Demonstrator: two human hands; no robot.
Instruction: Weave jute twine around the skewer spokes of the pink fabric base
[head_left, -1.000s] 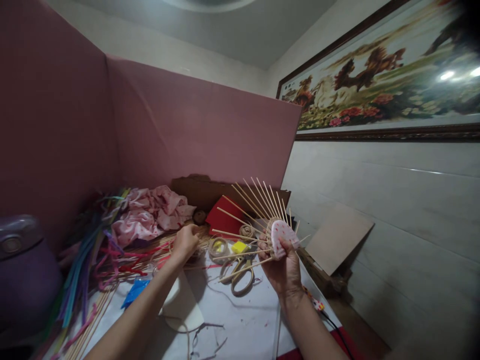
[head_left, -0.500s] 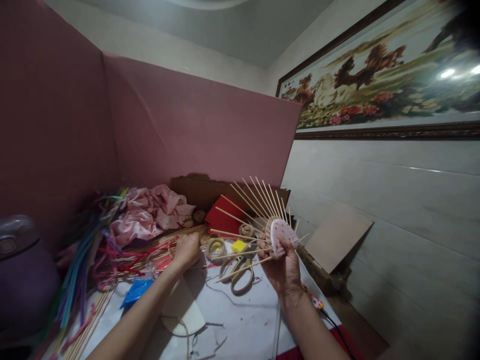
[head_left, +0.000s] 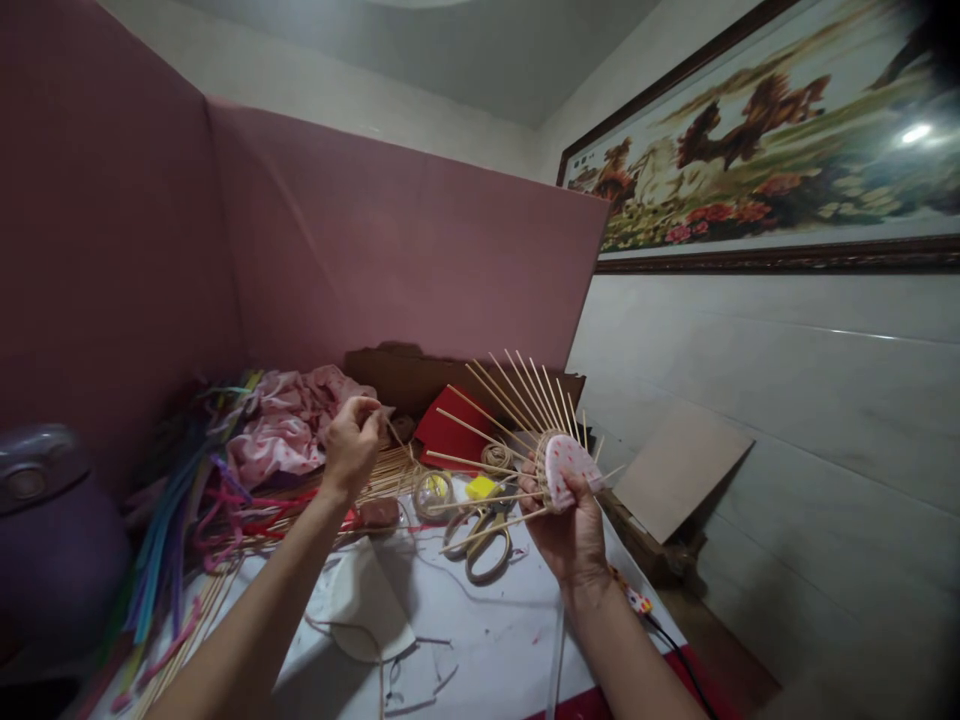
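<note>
My right hand (head_left: 568,540) grips a half-round pad (head_left: 564,468) covered in pink cloth with red dots. Thin wooden sticks (head_left: 517,400) fan out from its woven twine edge, to the left and upward. My left hand (head_left: 351,448) is raised left of the sticks, fingers pinched on a strand of twine (head_left: 391,430) that runs down to the right. Below the sticks lie scissors (head_left: 489,555) with tan handles. Beside them are a roll of clear tape (head_left: 433,492), a yellow block (head_left: 481,487) and a coil of twine (head_left: 496,457).
Crumpled pink cloth (head_left: 274,430), coloured pipe cleaners (head_left: 150,580) and more sticks fill the left side. A purple bottle (head_left: 56,560) stands at far left. A white rounded piece (head_left: 367,610) lies in front. Red sheets (head_left: 450,430) and cardboard (head_left: 397,375) are behind.
My left hand has risen and moved slightly left, drawing the strand of twine up with it. My right hand keeps its hold on the pad and sticks, nearly in place.
</note>
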